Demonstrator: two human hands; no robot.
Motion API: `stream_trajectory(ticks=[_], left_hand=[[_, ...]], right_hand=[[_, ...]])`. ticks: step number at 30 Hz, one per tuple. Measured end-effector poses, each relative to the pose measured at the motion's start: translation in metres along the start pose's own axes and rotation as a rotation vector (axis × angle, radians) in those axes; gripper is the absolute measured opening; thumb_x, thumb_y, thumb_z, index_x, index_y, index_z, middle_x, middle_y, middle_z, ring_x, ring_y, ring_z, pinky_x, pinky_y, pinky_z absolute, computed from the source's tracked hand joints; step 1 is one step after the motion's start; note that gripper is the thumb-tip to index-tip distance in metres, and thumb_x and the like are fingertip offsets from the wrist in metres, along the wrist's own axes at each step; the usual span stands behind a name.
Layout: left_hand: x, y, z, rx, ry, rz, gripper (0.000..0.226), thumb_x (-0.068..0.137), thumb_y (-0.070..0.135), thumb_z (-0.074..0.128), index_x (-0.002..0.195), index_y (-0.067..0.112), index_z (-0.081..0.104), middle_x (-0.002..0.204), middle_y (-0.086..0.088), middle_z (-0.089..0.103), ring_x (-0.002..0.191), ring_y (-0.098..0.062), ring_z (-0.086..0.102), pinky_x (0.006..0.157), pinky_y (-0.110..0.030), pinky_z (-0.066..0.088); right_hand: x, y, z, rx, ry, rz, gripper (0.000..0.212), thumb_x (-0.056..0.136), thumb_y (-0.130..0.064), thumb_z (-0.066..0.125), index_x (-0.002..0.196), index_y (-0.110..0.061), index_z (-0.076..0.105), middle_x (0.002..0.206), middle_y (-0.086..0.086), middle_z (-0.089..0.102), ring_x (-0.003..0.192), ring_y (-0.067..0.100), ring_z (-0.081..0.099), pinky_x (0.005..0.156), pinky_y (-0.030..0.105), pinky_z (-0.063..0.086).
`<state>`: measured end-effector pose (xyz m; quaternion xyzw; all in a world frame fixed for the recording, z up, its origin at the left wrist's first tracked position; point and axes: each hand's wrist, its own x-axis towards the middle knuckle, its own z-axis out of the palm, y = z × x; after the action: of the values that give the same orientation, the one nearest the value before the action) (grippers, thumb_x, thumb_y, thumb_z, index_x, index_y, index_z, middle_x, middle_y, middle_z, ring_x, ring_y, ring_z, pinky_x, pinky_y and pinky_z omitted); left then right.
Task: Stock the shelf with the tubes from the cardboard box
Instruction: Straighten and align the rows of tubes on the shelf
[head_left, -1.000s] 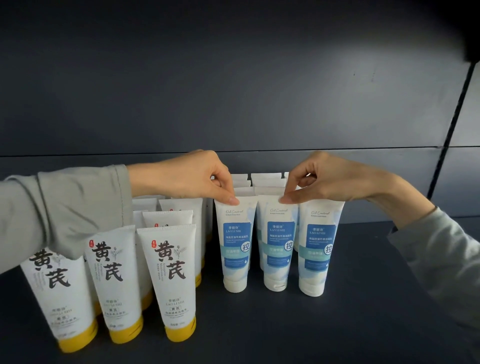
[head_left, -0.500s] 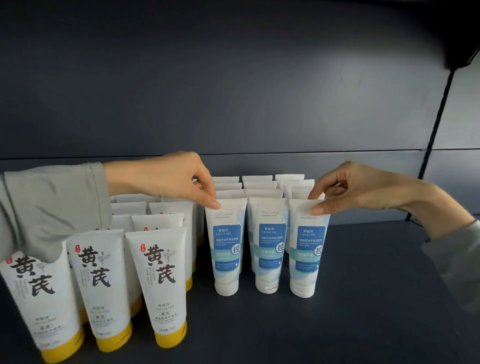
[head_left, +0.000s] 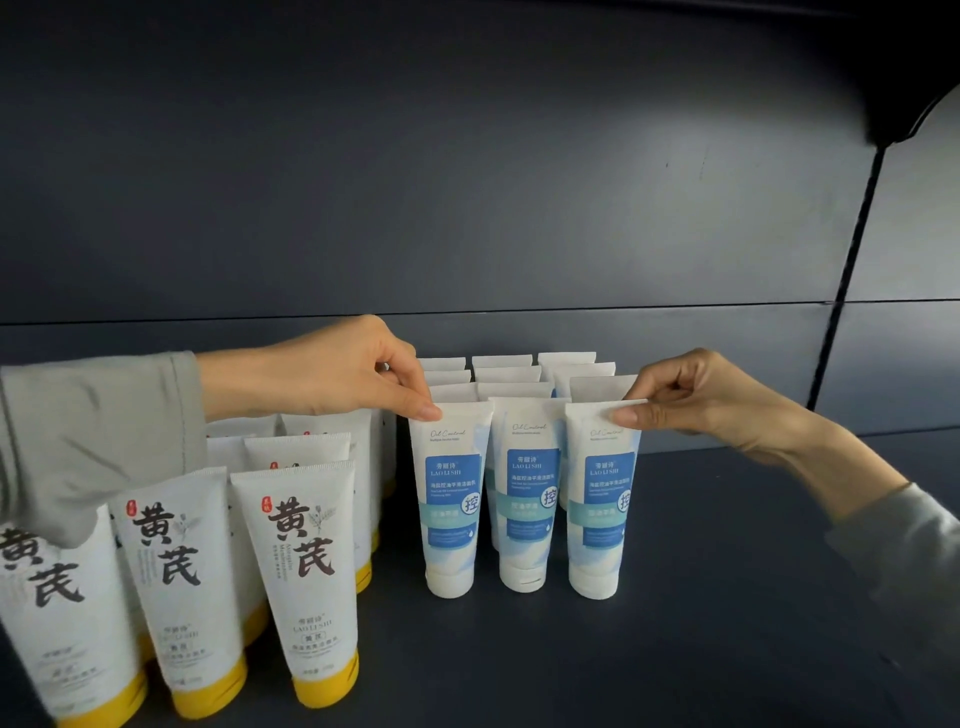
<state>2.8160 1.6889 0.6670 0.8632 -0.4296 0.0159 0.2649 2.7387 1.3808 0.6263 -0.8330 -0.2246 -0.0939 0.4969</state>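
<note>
My left hand (head_left: 343, 374) pinches the crimped top of the front-left blue tube (head_left: 451, 499). My right hand (head_left: 696, 400) pinches the top of the front-right blue tube (head_left: 602, 499). Both look light, soft-walled and tippy on their caps, so the stiff crimp seems the best hold. Yellow-capped tubes (head_left: 306, 571) crowd 8 o'clock, and bare shelf (head_left: 753, 623) lies open toward 4 o'clock.

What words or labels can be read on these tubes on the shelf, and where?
"黄芪": big black characters on the yellow-capped tubes.
"LAO LI SHI": on the blue-labelled tubes, also low on the yellow-capped ones.
"Oil Control": script near the top of the blue-labelled tubes.
"控": white circle on the blue labels.
Remaining small print: too small to read.
</note>
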Motion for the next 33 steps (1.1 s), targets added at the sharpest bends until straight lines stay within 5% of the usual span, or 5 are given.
stream_trajectory(ticks=[3,9,14,27,33], left_hand=[[0.001,0.001,0.003,-0.026,0.005,0.001,0.03,0.058,0.052,0.07,0.067,0.023,0.075,0.046,0.011,0.038,0.053,-0.012,0.035,0.06,-0.031,0.033],[0.004,0.004,0.004,-0.021,-0.013,0.003,0.017,0.067,0.037,0.073,0.068,0.021,0.075,0.046,0.016,0.049,0.05,-0.004,0.041,0.069,-0.045,0.045],[0.004,0.002,0.003,-0.028,-0.025,0.003,0.026,0.06,0.047,0.07,0.067,0.022,0.075,0.049,0.014,0.049,0.052,-0.006,0.042,0.065,-0.035,0.04],[-0.004,-0.006,-0.004,-0.004,-0.032,0.0,0.027,0.06,0.052,0.069,0.067,0.027,0.074,0.045,0.012,0.037,0.049,-0.007,0.033,0.049,-0.013,0.028],[-0.002,-0.004,-0.006,0.045,-0.046,-0.003,0.033,0.057,0.059,0.067,0.069,0.029,0.074,0.047,0.01,0.036,0.051,-0.009,0.033,0.052,-0.017,0.03]], right_hand=[[0.003,0.007,-0.001,-0.039,0.066,0.048,0.04,0.055,-0.051,0.084,0.063,-0.014,0.072,0.058,0.009,0.048,0.046,0.008,0.025,0.042,0.014,0.023],[0.002,0.008,-0.002,0.007,0.128,0.14,0.027,0.053,-0.04,0.079,0.058,-0.015,0.07,0.061,0.011,0.049,0.045,0.007,0.021,0.038,0.014,0.023],[0.0,0.01,-0.008,0.023,0.148,0.187,0.027,0.053,-0.036,0.078,0.058,-0.011,0.067,0.046,-0.004,0.047,0.04,0.005,0.022,0.036,0.013,0.023],[-0.001,0.004,-0.01,0.009,0.12,0.228,0.022,0.055,-0.033,0.078,0.059,-0.013,0.07,0.067,0.014,0.032,0.043,0.008,0.018,0.036,0.014,0.021],[0.0,-0.002,-0.014,-0.126,0.062,0.204,0.028,0.057,-0.044,0.076,0.069,-0.019,0.074,0.067,0.012,0.051,0.054,0.012,0.026,0.043,0.019,0.02]])
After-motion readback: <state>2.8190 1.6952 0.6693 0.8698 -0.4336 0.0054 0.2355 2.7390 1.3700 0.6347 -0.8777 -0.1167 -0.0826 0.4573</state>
